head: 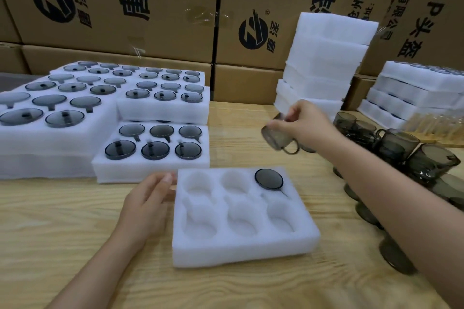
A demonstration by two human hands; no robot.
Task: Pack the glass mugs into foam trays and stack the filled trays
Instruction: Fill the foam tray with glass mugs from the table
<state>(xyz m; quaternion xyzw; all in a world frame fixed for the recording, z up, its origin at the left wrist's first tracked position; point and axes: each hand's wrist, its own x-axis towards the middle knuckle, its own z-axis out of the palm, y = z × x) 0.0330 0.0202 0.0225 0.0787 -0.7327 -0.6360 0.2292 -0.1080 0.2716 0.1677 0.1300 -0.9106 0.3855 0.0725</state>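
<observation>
Over the bench's back edge, our right hand [298, 120] pinches a mug [278, 139], left hand [148, 198] slack beside the tray [241, 251]; a loose hold could drop and smash it.

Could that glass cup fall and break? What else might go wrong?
The mug, pinched in the air by the right hand, could slip and hit the table. The forearm reaches past crowded loose mugs and might knock one. The foam tray, with the left hand just at its edge, might slide.
</observation>
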